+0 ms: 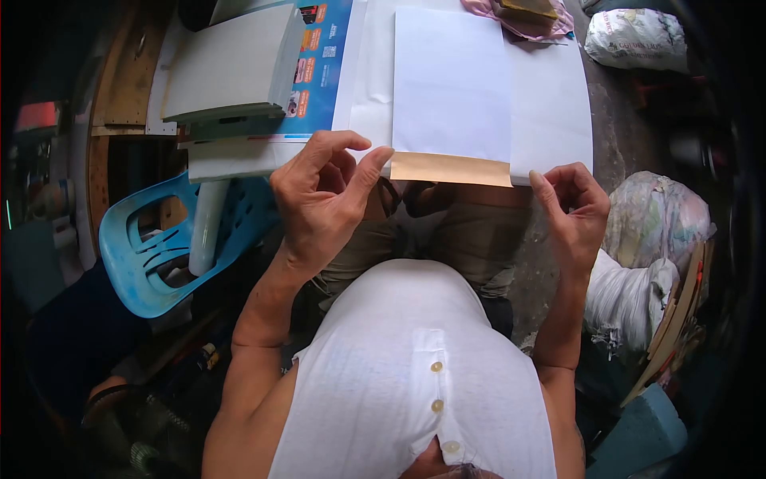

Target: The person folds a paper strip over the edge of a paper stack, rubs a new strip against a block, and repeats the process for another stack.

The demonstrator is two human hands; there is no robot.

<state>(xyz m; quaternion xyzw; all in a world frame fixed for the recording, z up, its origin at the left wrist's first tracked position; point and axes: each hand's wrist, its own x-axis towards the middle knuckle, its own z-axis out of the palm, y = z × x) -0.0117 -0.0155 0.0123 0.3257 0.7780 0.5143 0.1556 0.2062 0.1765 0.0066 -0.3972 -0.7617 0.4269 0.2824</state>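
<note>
Along near edge of table [554,104]: brown strip [451,168], long axis crosswise, between left hand [325,191] (nearer; thumb and forefinger parted, empty) and right hand [578,206] (half-curled; cannot tell if gripping).

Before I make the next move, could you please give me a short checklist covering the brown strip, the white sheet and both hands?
1. Brown strip along the near edge of the white sheet: ok.
2. Strip fixed underneath: cannot tell, its underside is hidden.
3. Left hand off the strip: cannot tell, the thumb tip is right by its corner.
4. Right hand off the strip: ok, a gap shows.
5. Pink cloth away from the sheet: not ok, it reaches the far right corner.
</note>
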